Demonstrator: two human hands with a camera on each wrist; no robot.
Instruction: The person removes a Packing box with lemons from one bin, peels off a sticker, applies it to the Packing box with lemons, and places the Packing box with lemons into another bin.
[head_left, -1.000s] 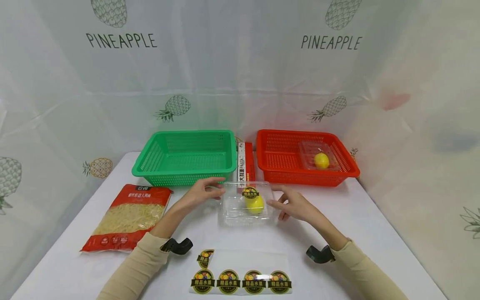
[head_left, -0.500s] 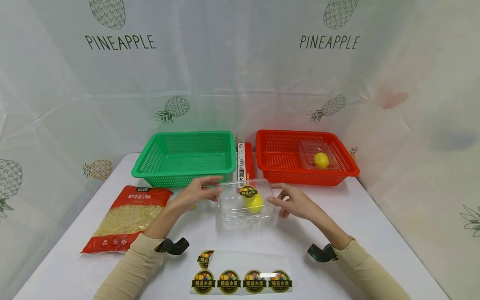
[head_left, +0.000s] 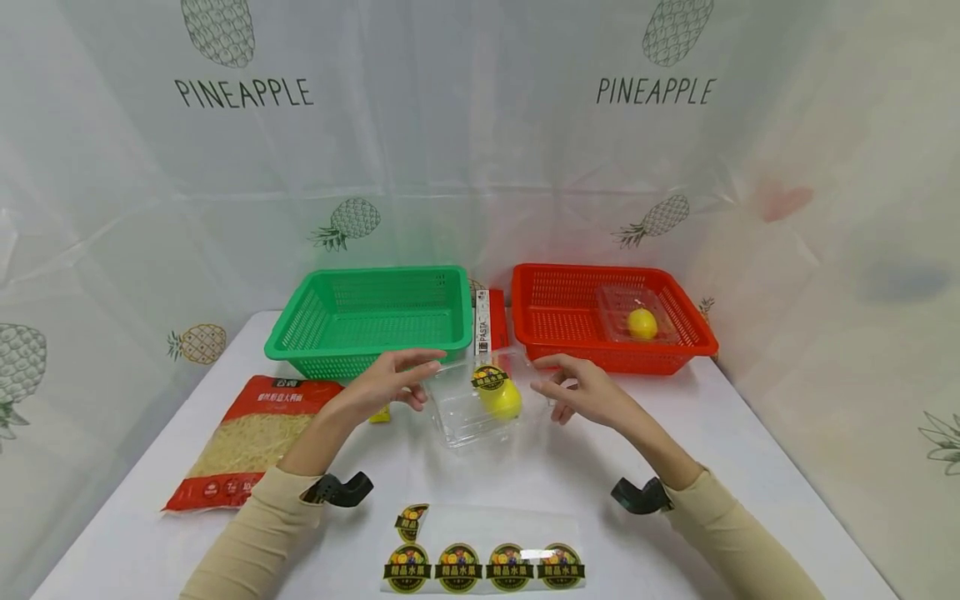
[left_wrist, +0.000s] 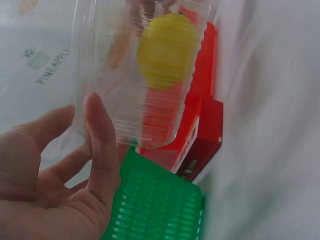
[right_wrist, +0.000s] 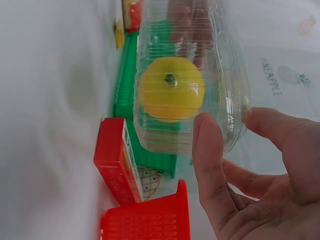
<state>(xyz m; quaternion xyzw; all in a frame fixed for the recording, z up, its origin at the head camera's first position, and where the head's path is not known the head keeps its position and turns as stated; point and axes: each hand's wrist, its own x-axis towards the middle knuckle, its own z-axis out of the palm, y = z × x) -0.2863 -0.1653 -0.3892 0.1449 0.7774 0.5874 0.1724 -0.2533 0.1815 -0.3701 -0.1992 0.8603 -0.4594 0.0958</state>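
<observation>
Head view: clear container (head_left: 456, 414) held above the white table (head_left: 480, 477), left hand (head_left: 384, 385) and right hand (head_left: 591, 395) each pinching its rim between thumb and fingers — no palm support observed. Yellow fruit (head_left: 506, 403) inside sits nearer the right hand; should it roll, the shifting weight could twist the smooth rim out of that light grip

A small curtained booth, fitted round a single white table (head_left: 487, 479). Pale sheet curtains (head_left: 465, 137), printed with pineapples and the word PINEAPPLE, hang behind the table's far edge and along its left and right edges. Plastic baskets, one green (head_left: 397, 325) and one red (head_left: 562, 321), stand towards the far corners. What kind of building lies beyond the curtains cannot be told.
</observation>
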